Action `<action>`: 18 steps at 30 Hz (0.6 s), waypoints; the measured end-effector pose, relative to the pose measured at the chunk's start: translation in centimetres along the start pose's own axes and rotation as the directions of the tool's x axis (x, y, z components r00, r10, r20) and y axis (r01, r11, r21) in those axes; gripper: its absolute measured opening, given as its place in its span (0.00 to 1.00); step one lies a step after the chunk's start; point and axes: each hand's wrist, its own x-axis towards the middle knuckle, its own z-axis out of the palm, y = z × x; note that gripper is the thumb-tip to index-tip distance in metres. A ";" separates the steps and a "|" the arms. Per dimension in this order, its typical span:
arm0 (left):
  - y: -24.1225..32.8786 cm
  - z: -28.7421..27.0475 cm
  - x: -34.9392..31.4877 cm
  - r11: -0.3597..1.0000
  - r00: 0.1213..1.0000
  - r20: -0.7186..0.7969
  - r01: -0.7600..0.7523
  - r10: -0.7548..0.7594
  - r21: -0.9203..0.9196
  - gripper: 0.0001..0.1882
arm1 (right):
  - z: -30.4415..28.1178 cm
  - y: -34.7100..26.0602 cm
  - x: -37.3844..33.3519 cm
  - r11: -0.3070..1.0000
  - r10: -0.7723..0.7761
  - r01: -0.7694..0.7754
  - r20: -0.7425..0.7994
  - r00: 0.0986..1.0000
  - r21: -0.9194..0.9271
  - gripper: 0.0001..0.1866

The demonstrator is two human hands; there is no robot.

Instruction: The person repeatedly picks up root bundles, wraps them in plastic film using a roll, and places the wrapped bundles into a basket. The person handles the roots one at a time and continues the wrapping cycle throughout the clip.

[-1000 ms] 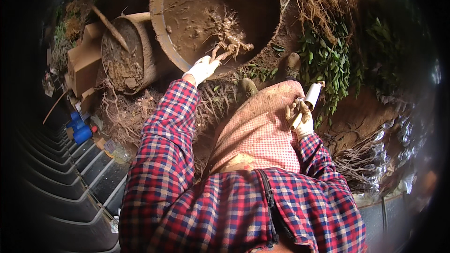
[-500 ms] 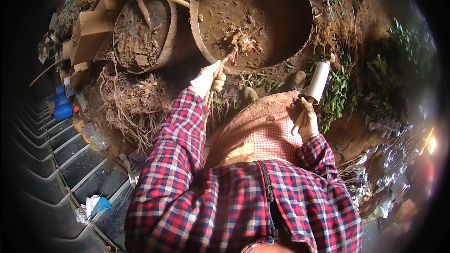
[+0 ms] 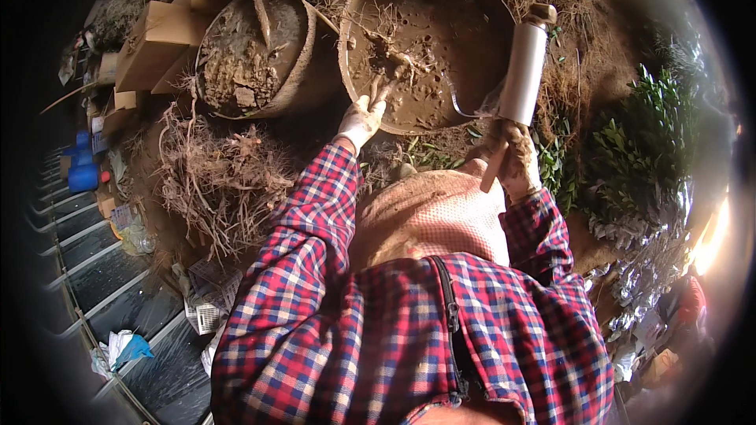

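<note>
Closest in, the plaid shirt point(image 3: 409, 323) fills the bottom of the frame, with the checked apron point(image 3: 433, 208) spread just above it. Right of centre, the right hand point(image 3: 520, 161) is closed around a short rod point(image 3: 494, 167), and up goes the silver tube point(image 3: 524, 71) above that fist: half a second ago it sat lower, below the tub's right side, and now it stands big across the tub's right rim. A clear streak point(image 3: 455, 98) curves beside its lower end, new since the last look! Over to the left hand point(image 3: 361, 122), fingers clamped on the stem of the muddy root point(image 3: 402, 63); it has pushed further over the near rim, and the length of stem that trailed below the fist is out of sight now. The root's knotted end is inside the tub point(image 3: 344, 55), top centre, against brown muck. Left of centre lies the root pile point(image 3: 224, 181), leaves point(image 3: 638, 149) crowd the right, and upper left there's the bucket point(image 3: 303, 55) with its stick point(image 3: 257, 0), boxes point(image 3: 161, 39) beyond.
</note>
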 end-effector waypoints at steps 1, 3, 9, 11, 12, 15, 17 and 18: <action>-0.2 0.3 0.3 0.989 0.996 -0.041 -0.072 0.078 0.126 0.23 | 0.9 0.1 -0.2 0.998 0.043 -0.043 -0.002 0.999 0.050 0.20; -0.2 0.4 0.6 0.994 0.990 -0.111 -0.075 0.083 0.073 0.24 | 2.7 0.3 -0.3 0.973 0.121 -0.138 0.101 0.987 0.184 0.14; 3.2 -1.1 -1.7 0.860 0.957 0.246 0.249 -0.150 -0.445 0.14 | 4.3 2.8 2.3 0.977 0.157 -0.198 0.353 0.922 0.084 0.19; 4.3 -1.8 -3.3 0.793 0.933 0.352 0.268 -0.072 -0.547 0.13 | 4.1 4.6 3.5 0.980 0.191 -0.160 0.321 0.928 -0.121 0.24; 4.6 -2.0 -3.9 0.750 0.919 0.394 0.269 -0.012 -0.604 0.12 | 4.2 5.6 4.3 0.971 0.206 -0.237 0.366 0.907 0.040 0.28; 5.0 -2.2 -4.9 0.745 0.884 0.468 0.300 0.018 -0.596 0.19 | 4.3 7.3 5.0 0.979 0.200 -0.175 0.362 0.911 -0.102 0.25; 4.7 -2.4 -5.3 0.792 0.853 0.516 0.368 -0.079 -0.487 0.27 | 4.9 7.5 5.1 0.975 0.221 -0.212 0.282 0.934 -0.061 0.22; 4.5 -2.6 -5.4 0.774 0.858 0.513 0.304 0.031 -0.555 0.28 | 5.3 7.6 5.0 0.964 0.263 -0.266 0.206 0.943 -0.010 0.21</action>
